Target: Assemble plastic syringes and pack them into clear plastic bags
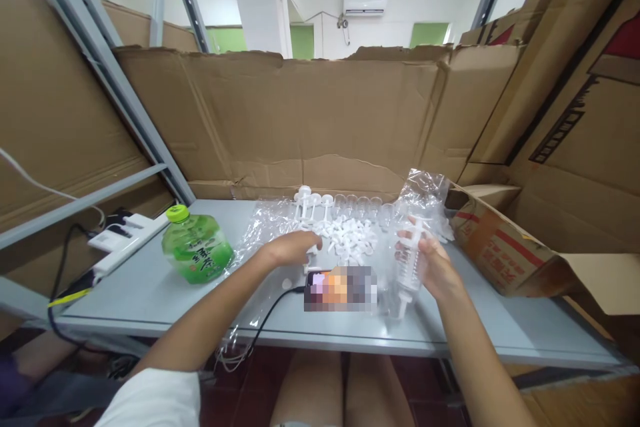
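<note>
My right hand [434,263] is wrapped round a clear plastic syringe [407,267], held upright with its tip pointing down toward the grey table [150,287]. Palm down, my left hand [295,247] reaches into a pile of small white plastic parts [350,240], its fingers curled on the pile's near edge; whether it grips one is hidden. Behind the pile stand a few white plungers [310,203] and a row of clear syringe barrels [363,205]. Clear plastic bags [423,190] lie around them.
A phone [340,288] with a black cable lies near the table's front edge between my hands. A green drink bottle [196,250] lies on the left, beside a white power strip [127,233]. Cardboard walls surround the table; an open carton [500,247] sits at right.
</note>
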{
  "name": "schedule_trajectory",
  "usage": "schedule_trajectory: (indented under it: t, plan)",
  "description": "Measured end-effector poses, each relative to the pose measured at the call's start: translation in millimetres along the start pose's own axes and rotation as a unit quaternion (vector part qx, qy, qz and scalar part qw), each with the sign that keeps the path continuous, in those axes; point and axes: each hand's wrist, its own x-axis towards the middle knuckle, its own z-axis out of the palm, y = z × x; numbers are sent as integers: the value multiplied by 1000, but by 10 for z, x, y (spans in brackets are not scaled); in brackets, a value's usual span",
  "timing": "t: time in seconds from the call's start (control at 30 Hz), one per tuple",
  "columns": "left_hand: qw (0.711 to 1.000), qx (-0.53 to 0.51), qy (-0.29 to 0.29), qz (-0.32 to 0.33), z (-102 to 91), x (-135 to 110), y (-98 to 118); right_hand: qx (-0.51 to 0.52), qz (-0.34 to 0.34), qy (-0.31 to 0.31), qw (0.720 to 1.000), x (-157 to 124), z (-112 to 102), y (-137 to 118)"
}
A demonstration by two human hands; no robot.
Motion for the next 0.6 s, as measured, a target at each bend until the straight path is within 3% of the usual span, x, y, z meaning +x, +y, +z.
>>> schedule_trajectory:
  t: [0.17, 0.6]
  plan:
    - [998, -22, -55, 37, 111, -123, -66, 10, 15, 11, 1000, 0, -74, 31]
    - [998, 5, -48, 28, 260, 106, -167, -21, 52, 41, 998, 40, -30, 63]
